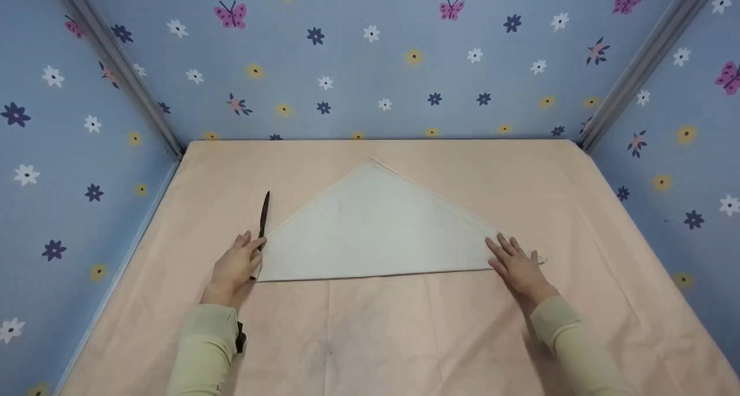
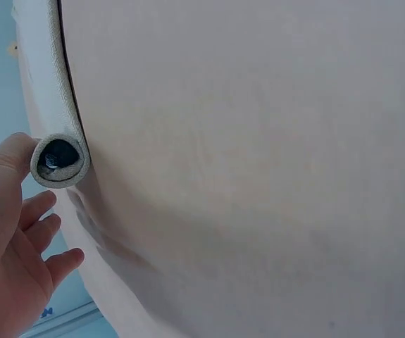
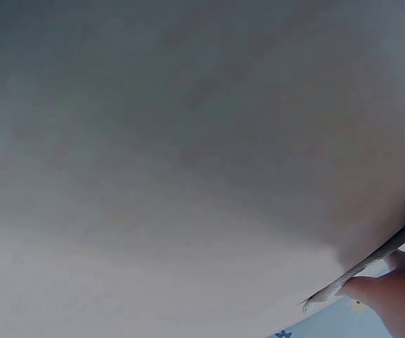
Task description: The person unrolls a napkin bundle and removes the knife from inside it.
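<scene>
A white cloth point(image 1: 370, 228), folded into a triangle, lies with its point away from me and its long edge nearest. At its left corner my left hand point(image 1: 232, 264) grips a dark knife point(image 1: 265, 212) with the cloth's edge rolled round it; the blade sticks out past the fingers. The left wrist view shows the roll's end, with the knife's dark end point(image 2: 60, 153) inside and the thumb and fingers about it. My right hand point(image 1: 520, 269) rests on the right corner with fingers spread and fairly straight. Only part of it shows in the right wrist view.
A pale peach cover point(image 1: 381, 338) with creases lies over the table. Blue panels point(image 1: 370, 66) patterned with flowers and butterflies stand at the back and both sides, with grey posts point(image 1: 642, 60) at the back corners.
</scene>
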A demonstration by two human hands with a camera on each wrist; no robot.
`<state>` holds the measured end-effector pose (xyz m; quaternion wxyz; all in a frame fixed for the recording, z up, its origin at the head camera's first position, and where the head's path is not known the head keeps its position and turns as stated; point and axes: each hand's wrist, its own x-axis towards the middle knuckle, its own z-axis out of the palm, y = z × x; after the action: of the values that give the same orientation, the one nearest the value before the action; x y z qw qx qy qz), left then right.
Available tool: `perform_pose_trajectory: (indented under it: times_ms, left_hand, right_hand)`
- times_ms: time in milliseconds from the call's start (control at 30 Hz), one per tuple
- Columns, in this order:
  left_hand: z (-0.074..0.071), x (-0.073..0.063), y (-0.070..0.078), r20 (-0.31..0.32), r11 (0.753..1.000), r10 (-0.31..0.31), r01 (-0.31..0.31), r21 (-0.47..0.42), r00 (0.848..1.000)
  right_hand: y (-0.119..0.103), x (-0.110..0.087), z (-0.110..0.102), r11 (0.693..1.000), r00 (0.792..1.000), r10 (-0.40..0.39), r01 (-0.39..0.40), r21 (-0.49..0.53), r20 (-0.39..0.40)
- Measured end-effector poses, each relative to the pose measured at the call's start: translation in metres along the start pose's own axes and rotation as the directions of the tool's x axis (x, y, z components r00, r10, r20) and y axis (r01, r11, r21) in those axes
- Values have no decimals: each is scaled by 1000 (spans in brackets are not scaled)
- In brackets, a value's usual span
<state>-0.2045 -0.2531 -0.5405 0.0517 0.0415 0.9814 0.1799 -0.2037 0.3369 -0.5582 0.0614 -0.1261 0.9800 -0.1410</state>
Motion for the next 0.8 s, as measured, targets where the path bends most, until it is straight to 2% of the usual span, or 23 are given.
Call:
perform_pose_trajectory:
  times_ms: [333, 800]
  left_hand:
    - [4, -2, 1, -21, 1000, 6, -6, -24, 1000]
    - [7, -4, 4, 17, 1000, 0, -1, 9, 1000]
  right_hand:
    - [0, 1, -1, 1000, 1000, 7, -7, 14, -6]
    - [-1, 0, 0, 1000, 1000, 3, -3, -7, -15]
